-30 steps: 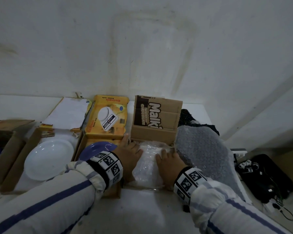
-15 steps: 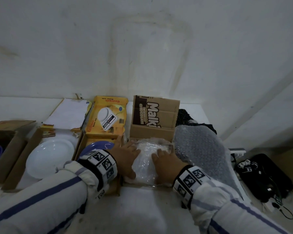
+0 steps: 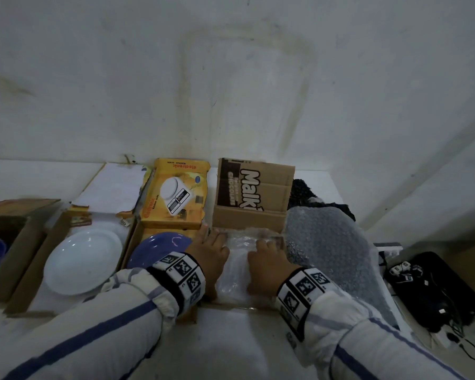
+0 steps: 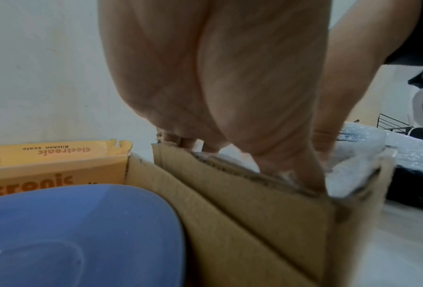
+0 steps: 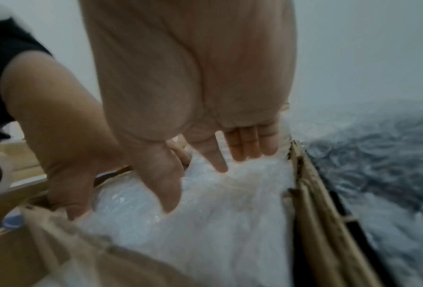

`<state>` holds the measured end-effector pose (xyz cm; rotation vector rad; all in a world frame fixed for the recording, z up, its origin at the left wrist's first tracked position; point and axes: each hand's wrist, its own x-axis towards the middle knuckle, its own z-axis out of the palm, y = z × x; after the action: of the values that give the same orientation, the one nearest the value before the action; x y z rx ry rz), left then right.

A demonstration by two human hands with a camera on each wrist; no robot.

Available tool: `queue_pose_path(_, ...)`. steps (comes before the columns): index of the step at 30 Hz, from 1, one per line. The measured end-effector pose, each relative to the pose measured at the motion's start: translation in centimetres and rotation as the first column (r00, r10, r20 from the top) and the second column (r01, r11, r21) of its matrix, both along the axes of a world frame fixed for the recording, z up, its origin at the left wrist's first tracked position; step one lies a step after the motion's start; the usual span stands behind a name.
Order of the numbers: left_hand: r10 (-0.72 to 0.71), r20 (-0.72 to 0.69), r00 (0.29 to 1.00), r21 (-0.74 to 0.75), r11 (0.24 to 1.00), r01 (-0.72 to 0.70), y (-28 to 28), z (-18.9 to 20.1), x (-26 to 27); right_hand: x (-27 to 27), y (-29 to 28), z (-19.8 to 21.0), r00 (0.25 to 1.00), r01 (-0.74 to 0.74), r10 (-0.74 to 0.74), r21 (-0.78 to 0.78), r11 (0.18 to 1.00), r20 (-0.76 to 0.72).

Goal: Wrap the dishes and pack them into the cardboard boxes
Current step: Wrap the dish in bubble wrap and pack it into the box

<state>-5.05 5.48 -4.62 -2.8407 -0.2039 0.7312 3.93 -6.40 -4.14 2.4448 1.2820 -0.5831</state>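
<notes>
both hands are down in the open malki cardboard box [image 3: 254,215] at the centre of the head view. the left hand [image 3: 211,253] lies at about nine o'clock on the bubble-wrapped dish [image 3: 239,270], fingers stretched forward and flat, thumb tucked down along the box's left wall; the right hand [image 3: 269,263] sits at three o'clock on it, fingers straight and close together, tips sunk into the wrap. neither is curled round anything: they press, they do not grip.

compared with a second ago, the bundle has sunk lower into the box and slid away toward twelve o'clock, so that its far edge now meets the back wall under the raised flap, and both hands have followed it forward and flattened out on top. i judge this to mean the wrapped dish is seated, and the pressing is only to bed it down. one dish is thus as good as packed; what follows is probably lifting the hands out and turning to the next dish.

near, at eight o'clock from the hands, a blue plate [image 3: 159,249] lies unwrapped in the neighbouring box, just beside the left wrist. farther out at nine o'clock a white plate [image 3: 83,260] lies bare in another open carton. at three o'clock a heap of bubble wrap [image 3: 329,250] lies against the malki box, ready to hand. beyond, at eleven o'clock, a yellow kitchen-scale box [image 3: 176,196] stands against the wall.
</notes>
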Motion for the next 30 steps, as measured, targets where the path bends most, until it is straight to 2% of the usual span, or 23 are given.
queue_pose_path(3,-0.041,-0.011,0.999,0.021,0.999,0.041,0.1,0.0,0.2,0.7,1.4,-1.1,0.990,0.139,-0.137,0.082,0.987,-0.033)
queue_pose_path(6,-0.072,-0.039,0.997,0.041,0.996,0.074,0.2,0.0,0.7,1.3,1.7,-1.8,0.951,0.282,-0.266,0.090,0.955,-0.157)
queue_pose_path(8,-0.085,-0.059,0.995,0.057,0.994,0.089,0.3,-0.1,1.1,1.9,1.6,-1.9,0.935,0.315,-0.295,0.078,0.946,-0.199)
queue_pose_path(13,-0.104,-0.072,0.992,0.071,0.991,0.110,0.5,-0.4,1.6,3.0,2.3,-0.9,0.944,0.246,-0.251,-0.048,0.968,-0.216)
queue_pose_path(19,-0.098,-0.078,0.992,0.084,0.991,0.104,0.5,-0.7,1.6,2.9,2.1,1.5,0.965,0.115,-0.136,-0.103,0.988,-0.224)
queue_pose_path(23,-0.096,-0.074,0.993,0.079,0.992,0.102,0.5,-1.0,1.7,1.5,0.6,2.5,0.995,-0.056,0.034,-0.229,0.972,-0.099)
queue_pose_path(25,-0.094,-0.059,0.994,0.081,0.992,0.099,0.4,-0.9,1.6,0.3,-0.2,2.4,0.996,-0.085,0.071,-0.279,0.957,-0.061)
queue_pose_path(30,-0.065,-0.011,0.998,0.082,0.994,0.066,0.0,-0.6,1.1,-0.8,-1.2,0.2,0.994,-0.083,0.091,-0.133,0.988,0.055)
